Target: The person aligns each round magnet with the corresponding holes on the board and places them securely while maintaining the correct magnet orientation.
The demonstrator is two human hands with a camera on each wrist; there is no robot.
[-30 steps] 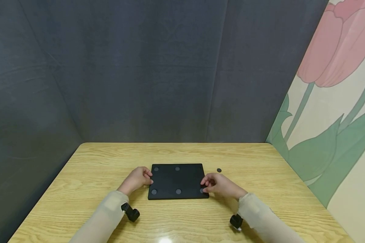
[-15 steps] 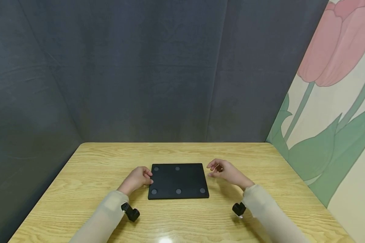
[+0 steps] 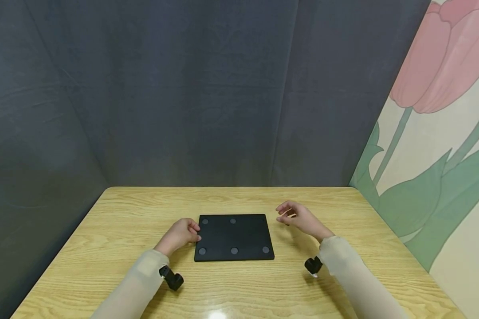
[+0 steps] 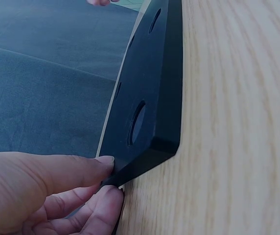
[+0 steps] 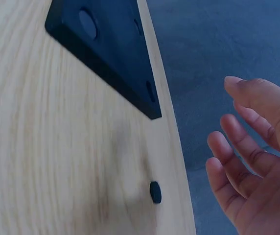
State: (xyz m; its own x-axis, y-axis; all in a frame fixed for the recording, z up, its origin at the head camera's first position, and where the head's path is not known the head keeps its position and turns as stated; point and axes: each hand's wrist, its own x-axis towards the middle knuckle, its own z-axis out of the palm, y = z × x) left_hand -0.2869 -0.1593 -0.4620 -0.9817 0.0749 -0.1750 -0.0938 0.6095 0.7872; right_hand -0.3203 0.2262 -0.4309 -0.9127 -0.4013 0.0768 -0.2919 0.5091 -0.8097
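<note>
A flat black rectangular board (image 3: 232,235) lies on the wooden table, with several dark grey round inlays along its near and far edges. My left hand (image 3: 179,235) pinches its left edge; in the left wrist view the thumb (image 4: 83,171) lies on the top face and a fingertip sits at the side. To the right of the board my right hand (image 3: 300,218) hovers over the table, fingers loosely bent and holding nothing. A small dark disc (image 5: 155,192) lies on the tabletop below that hand in the right wrist view; in the head view the fingers mostly cover it.
The wooden table (image 3: 135,212) ends at a dark grey curtain (image 3: 191,97) behind and at the left. A wall with painted tulips (image 3: 423,164) stands at the right. Small black wrist cameras (image 3: 171,279) hang from both sleeves.
My right hand has left the board's near right corner and moved away and to the right, over the loose disc. The left hand and the board have stayed in place.
</note>
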